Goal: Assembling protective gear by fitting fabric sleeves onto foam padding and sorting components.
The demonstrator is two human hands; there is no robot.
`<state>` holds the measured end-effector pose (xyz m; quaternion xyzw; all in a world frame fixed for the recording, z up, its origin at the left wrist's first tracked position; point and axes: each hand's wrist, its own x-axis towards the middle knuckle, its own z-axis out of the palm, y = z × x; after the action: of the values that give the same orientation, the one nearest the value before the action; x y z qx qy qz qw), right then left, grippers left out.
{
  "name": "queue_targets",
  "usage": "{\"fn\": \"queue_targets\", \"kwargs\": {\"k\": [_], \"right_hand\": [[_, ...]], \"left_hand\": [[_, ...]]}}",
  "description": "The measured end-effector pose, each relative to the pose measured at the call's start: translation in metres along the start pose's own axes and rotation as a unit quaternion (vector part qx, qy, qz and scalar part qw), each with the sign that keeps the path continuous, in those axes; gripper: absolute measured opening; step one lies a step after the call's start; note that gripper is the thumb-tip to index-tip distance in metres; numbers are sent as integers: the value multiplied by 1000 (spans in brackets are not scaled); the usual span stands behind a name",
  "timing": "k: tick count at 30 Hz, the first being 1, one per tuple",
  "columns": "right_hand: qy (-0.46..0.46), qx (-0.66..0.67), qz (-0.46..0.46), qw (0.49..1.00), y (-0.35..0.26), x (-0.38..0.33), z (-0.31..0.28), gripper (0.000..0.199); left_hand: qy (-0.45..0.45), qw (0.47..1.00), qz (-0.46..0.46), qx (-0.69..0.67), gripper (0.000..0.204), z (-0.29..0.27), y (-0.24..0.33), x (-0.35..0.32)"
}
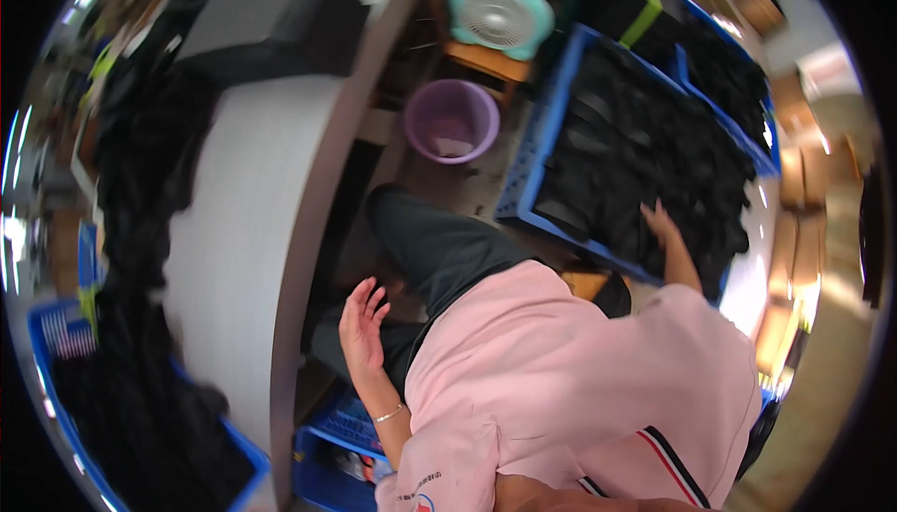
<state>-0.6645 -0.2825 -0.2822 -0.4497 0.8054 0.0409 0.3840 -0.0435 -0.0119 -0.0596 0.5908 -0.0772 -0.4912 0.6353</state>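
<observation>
My right hand reaches into a blue plastic crate on my right. Its fingers are apart at a heap of soft black pieces, possibly fabric; their exact kind cannot be made out. Whether the fingers touch the heap is unclear. My left hand, with a bracelet at the wrist, is raised near my lap beside the table edge. Its fingers are spread and hold nothing.
A pale table on my left carries black pieces and a dark grey block. Ahead are a purple bucket and a turquoise fan on a wooden stool. Blue baskets sit below.
</observation>
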Motion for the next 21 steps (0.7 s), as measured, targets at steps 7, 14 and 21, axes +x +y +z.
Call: {"fn": "queue_targets", "kwargs": {"k": [7, 14, 21], "right_hand": [[-35, 187, -37, 981, 51, 53, 14, 66], [208, -124, -14, 970, -14, 2, -105, 43], [361, -198, -477, 777, -236, -37, -35, 59]], "left_hand": [[53, 991, 117, 40, 36, -3, 37, -12], [472, 706, 357, 389, 19, -132, 111, -28], [620, 529, 243, 527, 22, -282, 108, -19]]}}
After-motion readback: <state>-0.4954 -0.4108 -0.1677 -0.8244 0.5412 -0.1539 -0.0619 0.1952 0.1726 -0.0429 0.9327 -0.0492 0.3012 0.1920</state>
